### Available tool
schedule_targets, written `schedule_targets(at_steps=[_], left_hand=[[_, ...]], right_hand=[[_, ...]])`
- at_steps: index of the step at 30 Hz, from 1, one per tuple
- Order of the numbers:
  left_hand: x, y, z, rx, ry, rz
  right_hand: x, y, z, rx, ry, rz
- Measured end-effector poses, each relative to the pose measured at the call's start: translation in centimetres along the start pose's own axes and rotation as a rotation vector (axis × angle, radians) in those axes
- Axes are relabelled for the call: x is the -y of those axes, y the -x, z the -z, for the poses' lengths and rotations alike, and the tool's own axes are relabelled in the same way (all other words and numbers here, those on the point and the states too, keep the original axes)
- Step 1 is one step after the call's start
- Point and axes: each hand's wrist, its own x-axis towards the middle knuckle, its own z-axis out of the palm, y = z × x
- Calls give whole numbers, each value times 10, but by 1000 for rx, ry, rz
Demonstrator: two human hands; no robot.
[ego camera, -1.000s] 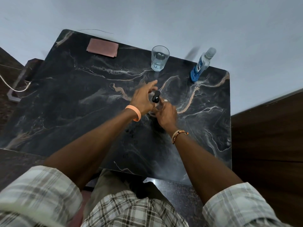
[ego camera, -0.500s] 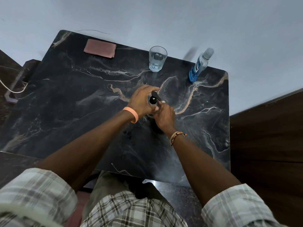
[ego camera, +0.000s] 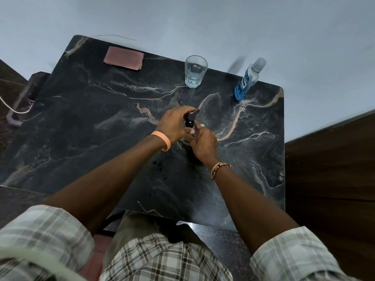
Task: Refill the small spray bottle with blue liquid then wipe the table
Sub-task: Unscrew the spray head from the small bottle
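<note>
Gripping the spray bottle (ego camera: 191,119) head, left hand (ego camera: 174,124) (earlier splayed) has curled.

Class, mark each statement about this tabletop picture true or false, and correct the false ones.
1. The left hand and right hand both hold the small spray bottle with the black nozzle. True.
2. The clear drinking glass lies on its side. False: it stands upright.
3. The folded pink cloth lies near the black marble table's far left corner. True.
4. The clear plastic bottle of blue liquid stands between cloth and glass. False: it stands right of the glass.
</note>
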Motion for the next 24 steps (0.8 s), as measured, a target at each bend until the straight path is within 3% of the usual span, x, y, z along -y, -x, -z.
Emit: schedule_targets(at_steps=[5,10,20,24], left_hand=[[3,2,-2,11,96,12],[3,0,-3,-29,33,-1],[12,0,-5,70,140,102],[12,0,-6,-3,201,136]], right_hand=[[-2,0,-2,-39,-7,-14],[-3,-1,-1,-3,10,9],[-2,-1,0,-7,19,33],[0,-2,0,12,27,-2]])
